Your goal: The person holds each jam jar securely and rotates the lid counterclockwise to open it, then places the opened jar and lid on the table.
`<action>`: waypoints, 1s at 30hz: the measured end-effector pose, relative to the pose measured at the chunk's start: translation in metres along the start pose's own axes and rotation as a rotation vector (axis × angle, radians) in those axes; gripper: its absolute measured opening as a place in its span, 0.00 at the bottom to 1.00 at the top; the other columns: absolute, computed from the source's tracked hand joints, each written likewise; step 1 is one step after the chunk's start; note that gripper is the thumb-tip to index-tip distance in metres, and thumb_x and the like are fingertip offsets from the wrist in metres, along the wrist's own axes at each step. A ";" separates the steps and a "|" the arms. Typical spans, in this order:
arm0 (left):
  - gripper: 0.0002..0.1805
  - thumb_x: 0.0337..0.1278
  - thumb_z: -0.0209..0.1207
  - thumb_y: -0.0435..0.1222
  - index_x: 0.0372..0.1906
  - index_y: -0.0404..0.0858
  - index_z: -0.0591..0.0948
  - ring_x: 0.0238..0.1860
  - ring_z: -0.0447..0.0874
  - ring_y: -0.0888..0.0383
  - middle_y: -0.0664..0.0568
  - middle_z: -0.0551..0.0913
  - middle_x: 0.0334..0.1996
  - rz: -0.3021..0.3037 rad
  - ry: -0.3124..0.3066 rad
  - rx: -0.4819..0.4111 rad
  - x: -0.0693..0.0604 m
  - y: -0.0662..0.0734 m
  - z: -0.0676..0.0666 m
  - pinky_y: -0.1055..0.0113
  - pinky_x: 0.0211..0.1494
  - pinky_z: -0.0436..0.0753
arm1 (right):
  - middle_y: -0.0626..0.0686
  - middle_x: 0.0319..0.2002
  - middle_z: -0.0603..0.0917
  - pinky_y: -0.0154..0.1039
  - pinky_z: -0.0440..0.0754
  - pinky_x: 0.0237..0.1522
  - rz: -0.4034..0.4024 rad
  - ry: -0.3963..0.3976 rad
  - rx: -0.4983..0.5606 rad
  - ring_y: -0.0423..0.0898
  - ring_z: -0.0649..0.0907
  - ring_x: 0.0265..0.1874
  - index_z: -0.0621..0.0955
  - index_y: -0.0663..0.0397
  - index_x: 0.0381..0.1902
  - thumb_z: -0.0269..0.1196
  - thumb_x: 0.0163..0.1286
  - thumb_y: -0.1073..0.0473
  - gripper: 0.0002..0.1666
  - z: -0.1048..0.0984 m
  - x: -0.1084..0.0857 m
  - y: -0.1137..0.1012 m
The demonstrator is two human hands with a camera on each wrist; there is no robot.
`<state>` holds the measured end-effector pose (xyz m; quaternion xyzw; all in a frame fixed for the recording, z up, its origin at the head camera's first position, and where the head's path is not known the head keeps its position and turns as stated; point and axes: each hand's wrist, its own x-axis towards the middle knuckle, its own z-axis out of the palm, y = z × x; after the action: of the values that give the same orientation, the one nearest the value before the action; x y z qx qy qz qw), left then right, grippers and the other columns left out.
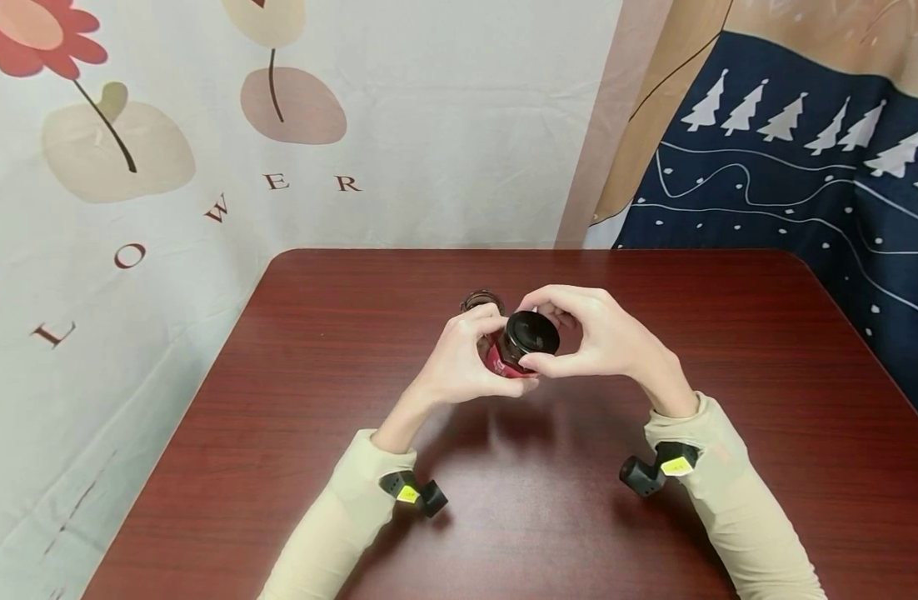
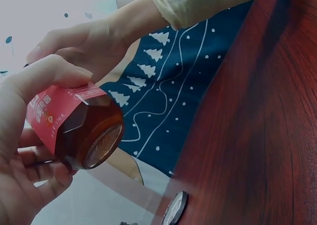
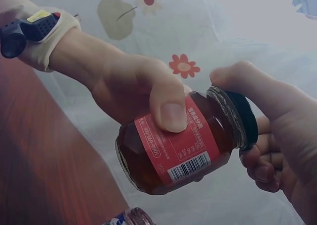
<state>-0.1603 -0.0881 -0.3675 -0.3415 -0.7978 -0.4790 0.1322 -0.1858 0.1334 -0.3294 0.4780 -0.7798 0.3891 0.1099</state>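
A glass jar (image 3: pixel 178 140) of dark amber contents, with a red label (image 2: pixel 54 108) and a black lid (image 1: pixel 532 332), is held tilted above the table. My left hand (image 1: pixel 459 358) grips the jar's body, thumb across the label. The right hand (image 1: pixel 605 333) holds the black lid at its edge between thumb and fingers. The lid sits on the jar's mouth; whether it is loose I cannot tell. Behind the left hand stands another round-topped glass object (image 1: pixel 481 299), mostly hidden. Its blue-and-white side (image 3: pixel 117 220) shows at the bottom of the right wrist view.
The dark red wooden table (image 1: pixel 316 333) lies beneath both hands. A pale curtain (image 1: pixel 444 167) with flowers and letters hangs behind it. A navy cloth (image 1: pixel 789 183) with white trees hangs at the right. A dark-rimmed disc (image 2: pixel 175 208) shows at the table's edge in the left wrist view.
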 end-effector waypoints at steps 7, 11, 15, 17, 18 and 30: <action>0.23 0.30 0.82 0.39 0.38 0.41 0.87 0.26 0.70 0.62 0.58 0.71 0.26 -0.001 -0.043 -0.064 0.000 -0.002 -0.001 0.67 0.26 0.73 | 0.38 0.38 0.80 0.31 0.72 0.31 -0.016 -0.013 0.013 0.36 0.75 0.32 0.82 0.47 0.48 0.78 0.50 0.54 0.26 -0.001 -0.001 0.000; 0.20 0.29 0.82 0.39 0.33 0.43 0.85 0.26 0.70 0.62 0.58 0.72 0.27 -0.003 -0.072 -0.091 -0.001 -0.002 -0.002 0.67 0.25 0.73 | 0.38 0.40 0.81 0.31 0.73 0.33 -0.021 -0.026 0.036 0.35 0.76 0.34 0.82 0.46 0.49 0.78 0.51 0.55 0.26 -0.001 -0.001 -0.001; 0.20 0.29 0.82 0.38 0.30 0.43 0.82 0.26 0.70 0.61 0.56 0.72 0.27 -0.004 -0.109 -0.137 -0.001 -0.002 -0.003 0.67 0.23 0.72 | 0.38 0.41 0.82 0.31 0.74 0.33 -0.045 -0.035 0.051 0.35 0.76 0.34 0.83 0.47 0.49 0.77 0.51 0.56 0.26 0.000 -0.001 -0.001; 0.21 0.30 0.82 0.37 0.30 0.43 0.81 0.25 0.70 0.60 0.56 0.72 0.27 -0.003 -0.126 -0.162 -0.001 -0.002 -0.003 0.67 0.22 0.73 | 0.39 0.41 0.82 0.31 0.74 0.32 -0.060 -0.038 0.053 0.35 0.76 0.33 0.83 0.47 0.49 0.77 0.50 0.56 0.26 0.000 -0.001 -0.002; 0.21 0.30 0.82 0.37 0.31 0.43 0.81 0.25 0.71 0.60 0.56 0.72 0.28 -0.005 -0.135 -0.180 -0.002 -0.002 -0.004 0.67 0.22 0.73 | 0.39 0.41 0.82 0.31 0.74 0.32 -0.067 -0.038 0.053 0.35 0.75 0.33 0.83 0.47 0.49 0.76 0.50 0.56 0.26 0.000 -0.001 -0.002; 0.23 0.32 0.81 0.34 0.41 0.39 0.85 0.39 0.75 0.57 0.55 0.81 0.36 0.056 -0.224 -0.270 -0.001 -0.004 -0.006 0.66 0.36 0.79 | 0.42 0.44 0.83 0.36 0.77 0.35 -0.118 -0.051 0.089 0.37 0.77 0.36 0.82 0.51 0.52 0.73 0.50 0.56 0.28 0.000 0.000 -0.005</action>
<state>-0.1627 -0.0950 -0.3680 -0.4296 -0.7261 -0.5368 0.0087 -0.1820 0.1325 -0.3273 0.5373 -0.7346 0.4041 0.0911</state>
